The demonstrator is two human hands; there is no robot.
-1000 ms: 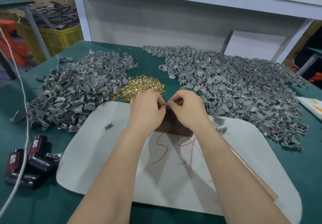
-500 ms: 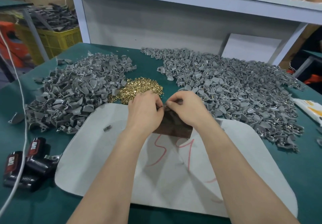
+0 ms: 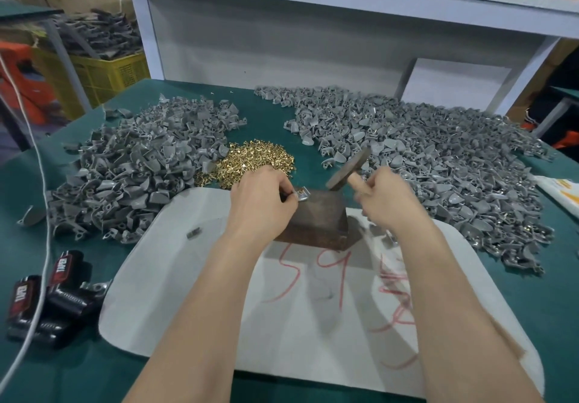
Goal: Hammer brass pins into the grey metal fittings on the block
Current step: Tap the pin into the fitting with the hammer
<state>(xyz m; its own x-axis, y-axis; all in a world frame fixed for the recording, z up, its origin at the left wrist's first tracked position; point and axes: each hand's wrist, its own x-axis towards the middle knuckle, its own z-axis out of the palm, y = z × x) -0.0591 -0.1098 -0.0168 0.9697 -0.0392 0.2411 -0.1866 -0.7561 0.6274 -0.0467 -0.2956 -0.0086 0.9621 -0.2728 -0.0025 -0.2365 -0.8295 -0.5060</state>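
We had our left hand (image 3: 261, 202) pinching a grey fitting (image 3: 301, 194) on the block (image 3: 319, 217) while our right hand (image 3: 385, 202) gripped the hammer (image 3: 347, 169), head tilted just above.

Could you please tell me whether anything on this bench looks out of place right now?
One small grey piece lies alone on the white mat, apart from the left pile of fittings. A single fitting also sits stray on the green tabletop, left of that pile. Nothing looks damaged.
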